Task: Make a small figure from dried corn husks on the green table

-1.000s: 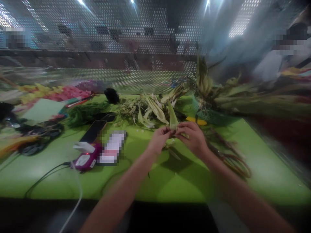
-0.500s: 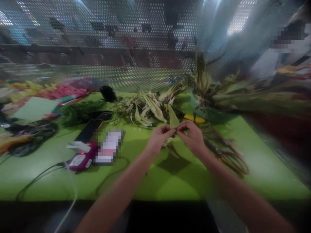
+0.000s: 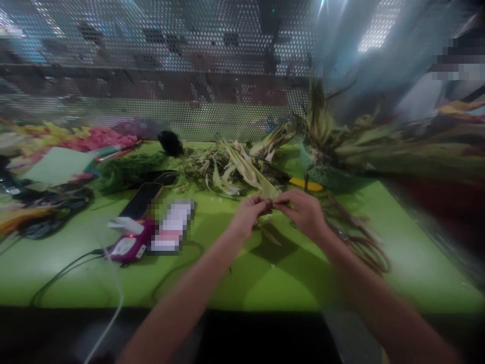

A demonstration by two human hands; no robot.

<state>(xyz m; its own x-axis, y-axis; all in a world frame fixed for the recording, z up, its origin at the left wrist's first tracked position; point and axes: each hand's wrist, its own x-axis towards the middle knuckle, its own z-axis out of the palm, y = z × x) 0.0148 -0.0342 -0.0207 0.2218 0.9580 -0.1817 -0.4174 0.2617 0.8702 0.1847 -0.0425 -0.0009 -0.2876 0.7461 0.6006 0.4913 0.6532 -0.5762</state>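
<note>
Over the middle of the green table, my left hand point(image 3: 247, 216) and my right hand point(image 3: 304, 211) meet fingertip to fingertip. Both pinch a pale green husk-like leaf point(image 3: 270, 189), whose broad part points away from me; its gripped end is mostly covered by fingers. Below my fingers hangs another slim leaf strip point(image 3: 271, 235), and I cannot make out how it joins the piece. Just beyond my hands lies a loose heap of dry husks and leaves point(image 3: 222, 177). A yellow-handled tool point(image 3: 307, 184) rests behind my right hand.
Scissors point(image 3: 367, 250) lie beside my right forearm. A green basket point(image 3: 322, 169) with long dry leaves stands at the back right. On the left are a dark phone point(image 3: 142, 198), a lit phone point(image 3: 172, 225), a purple device point(image 3: 131, 247) with cables, and pink flowers point(image 3: 108, 139).
The leaf has tipped down and away and appears less upright. My right hand has shifted slightly right, its fingers straighter. The whole view has moved a little.
</note>
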